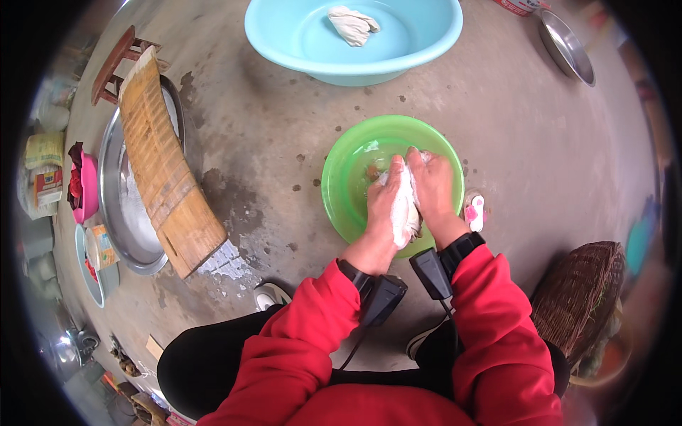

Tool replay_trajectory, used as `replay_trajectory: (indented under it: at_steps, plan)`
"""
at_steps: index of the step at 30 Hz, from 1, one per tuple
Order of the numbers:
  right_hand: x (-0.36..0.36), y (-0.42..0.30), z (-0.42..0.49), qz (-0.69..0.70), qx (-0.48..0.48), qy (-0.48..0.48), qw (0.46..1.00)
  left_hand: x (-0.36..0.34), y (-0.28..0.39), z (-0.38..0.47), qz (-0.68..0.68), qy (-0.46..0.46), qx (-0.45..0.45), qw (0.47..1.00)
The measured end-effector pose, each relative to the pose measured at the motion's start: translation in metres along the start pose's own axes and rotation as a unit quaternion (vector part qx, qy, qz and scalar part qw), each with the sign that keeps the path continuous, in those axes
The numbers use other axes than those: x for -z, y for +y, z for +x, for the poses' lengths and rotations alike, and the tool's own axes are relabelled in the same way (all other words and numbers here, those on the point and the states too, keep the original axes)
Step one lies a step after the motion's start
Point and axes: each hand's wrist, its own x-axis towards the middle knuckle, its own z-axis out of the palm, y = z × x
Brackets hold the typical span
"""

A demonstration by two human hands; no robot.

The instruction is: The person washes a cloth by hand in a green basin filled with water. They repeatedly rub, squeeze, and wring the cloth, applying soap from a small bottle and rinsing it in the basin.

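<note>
Low over a green plastic basin (334, 213), my left hand (381, 207) grips a wet white cloth (402, 210) coated with suds. My right hand (434, 181) presses against the other side of the same cloth, its fingers curled round the upper end. Shallow water (367, 149) shows in the basin, and the hands hide part of its bottom. A small white and pink object (474, 213), too unclear to name, lies on the floor just right of the basin.
Ahead is a big light-blue basin (298, 61) holding a crumpled off-white cloth (354, 25). To the left, a wooden washboard (165, 175) lies across a large metal basin (113, 213), near a wooden stool (114, 69). A wicker basket (578, 298) stands at right; a metal bowl (567, 48) lies farther off.
</note>
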Motion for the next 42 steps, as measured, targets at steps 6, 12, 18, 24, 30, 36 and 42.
replay_trajectory:
  at_steps: [6, 12, 18, 24, 30, 36, 42]
  plan:
    - [-0.016, 0.001, -0.018, 0.001, 0.149, 0.017, 0.989, 0.028, 0.001, 0.024, 0.062, -0.069, -0.017, 0.996]
    - [-0.014, 0.006, -0.015, 0.016, 0.098, 0.022, 0.995, 0.021, 0.003, 0.016, 0.017, -0.115, 0.007, 0.993]
    - [0.005, -0.014, -0.002, -0.01, -0.016, -0.002, 1.0, 0.01, -0.001, 0.008, -0.004, -0.052, 0.03, 0.998]
    - [-0.014, -0.009, -0.023, -0.019, 0.131, -0.009, 0.991, 0.028, 0.001, 0.024, 0.014, -0.147, -0.016, 0.989]
    - [-0.007, -0.013, -0.014, -0.024, 0.076, -0.002, 0.997, 0.03, -0.007, 0.028, 0.029, -0.072, -0.016, 0.997]
    - [-0.006, 0.016, 0.009, -0.077, 0.119, 0.052, 0.989, 0.017, 0.001, 0.019, -0.041, -0.08, 0.045, 0.995]
    - [0.018, 0.055, 0.047, 0.514, -0.022, -0.11, 0.85, 0.038, 0.009, 0.044, -0.016, -0.259, -0.012, 0.966]
